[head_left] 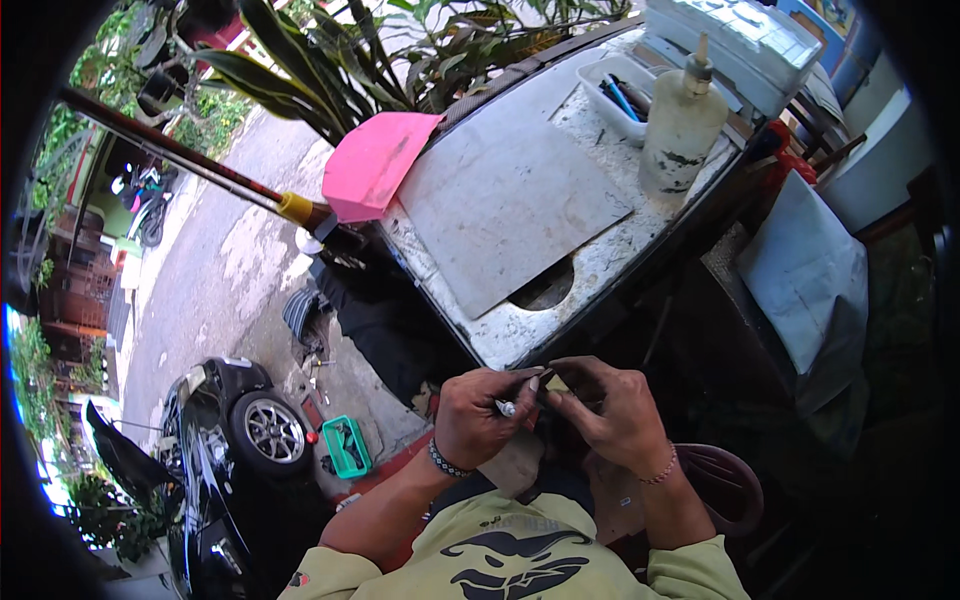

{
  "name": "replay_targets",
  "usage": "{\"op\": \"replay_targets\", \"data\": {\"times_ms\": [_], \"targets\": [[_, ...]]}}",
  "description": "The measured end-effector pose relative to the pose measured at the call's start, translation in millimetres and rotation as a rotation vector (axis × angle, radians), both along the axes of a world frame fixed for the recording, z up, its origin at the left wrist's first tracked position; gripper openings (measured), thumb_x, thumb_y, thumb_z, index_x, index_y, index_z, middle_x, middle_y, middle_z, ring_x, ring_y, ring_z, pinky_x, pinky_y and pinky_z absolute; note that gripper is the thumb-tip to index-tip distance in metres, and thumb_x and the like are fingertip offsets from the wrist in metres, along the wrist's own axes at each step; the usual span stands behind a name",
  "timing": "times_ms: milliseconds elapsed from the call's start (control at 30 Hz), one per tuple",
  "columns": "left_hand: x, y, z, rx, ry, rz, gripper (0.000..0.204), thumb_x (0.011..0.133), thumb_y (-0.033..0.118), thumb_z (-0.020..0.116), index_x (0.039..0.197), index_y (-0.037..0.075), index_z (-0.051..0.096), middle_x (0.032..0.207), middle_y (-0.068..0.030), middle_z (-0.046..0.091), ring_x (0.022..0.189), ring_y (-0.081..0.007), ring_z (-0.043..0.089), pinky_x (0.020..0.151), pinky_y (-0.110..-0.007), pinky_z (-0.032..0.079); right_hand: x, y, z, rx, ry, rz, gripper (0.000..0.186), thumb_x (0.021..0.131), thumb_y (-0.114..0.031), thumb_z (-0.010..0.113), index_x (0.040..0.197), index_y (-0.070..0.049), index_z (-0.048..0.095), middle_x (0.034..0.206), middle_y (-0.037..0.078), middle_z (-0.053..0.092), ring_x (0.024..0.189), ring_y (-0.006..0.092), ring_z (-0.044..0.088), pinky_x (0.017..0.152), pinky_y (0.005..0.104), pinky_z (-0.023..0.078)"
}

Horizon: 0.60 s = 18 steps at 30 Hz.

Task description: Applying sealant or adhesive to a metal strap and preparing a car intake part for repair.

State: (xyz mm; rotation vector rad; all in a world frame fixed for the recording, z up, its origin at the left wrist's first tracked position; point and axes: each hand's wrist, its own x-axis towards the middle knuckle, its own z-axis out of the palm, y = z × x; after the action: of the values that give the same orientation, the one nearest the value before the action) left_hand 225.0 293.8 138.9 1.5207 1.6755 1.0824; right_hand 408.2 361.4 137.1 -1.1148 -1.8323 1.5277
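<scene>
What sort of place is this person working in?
Probably a small open-air workshop or repair spot: there is a worn, stained worktable bearing a grimy squeeze bottle, and a green basket of small items on the ground beside a black vehicle.

Daylight's pouring in from the street side, left and top; road (215, 220) is running pale, far-left edge is clipping to white with blue fringing. Plastic box (738, 48) is throwing hard glare top right. Lower right is sinking into deep shadow. Small piece (556, 383) between left grip (475, 412) and right grip (612, 412) is losing detail. Fisheye's bending surface (505, 342) edges; black vignette's swallowing corners.
</scene>
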Motion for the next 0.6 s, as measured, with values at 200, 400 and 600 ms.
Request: {"op": "replay_targets", "data": {"times_ms": [200,400,600], "targets": [[-14,-38,-8,-0.166,-0.246,0.150,0.014,0.089,0.009,0.067,0.097,-0.001,0.072,0.077,-0.0073,0.072,0.065,-0.0084,0.065,0.059,-0.024,0.051,-35,-27,-17,-0.002,0.034,0.046,0.016,0.085,-0.012,0.069,0.097,0.000,0.069,0.083,0.017,0.070,0.075,0.0297,0.071,0.065,0.0333,0.053],[-40,-89,-10,-0.230,-0.072,0.116,0.008,0.084,0.006,0.073,0.087,0.000,0.069,0.072,-0.0033,0.069,0.064,-0.0034,0.060,0.056,-0.019,0.047,-56,-64,-23,0.099,-0.099,0.160,0.016,0.083,-0.017,0.072,0.089,-0.003,0.068,0.080,0.018,0.068,0.074,0.0347,0.067,0.063,0.0369,0.052],[-64,-183,-14,-0.220,-0.193,0.182,0.012,0.083,0.008,0.072,0.078,0.000,0.066,0.064,-0.0035,0.064,0.055,-0.0055,0.055,0.051,-0.023,0.044,-87,-139,-10,0.175,-0.260,0.299,0.012,0.078,-0.015,0.074,0.085,-0.007,0.069,0.071,0.014,0.065,0.063,0.0338,0.064,0.056,0.0380,0.049]]}}
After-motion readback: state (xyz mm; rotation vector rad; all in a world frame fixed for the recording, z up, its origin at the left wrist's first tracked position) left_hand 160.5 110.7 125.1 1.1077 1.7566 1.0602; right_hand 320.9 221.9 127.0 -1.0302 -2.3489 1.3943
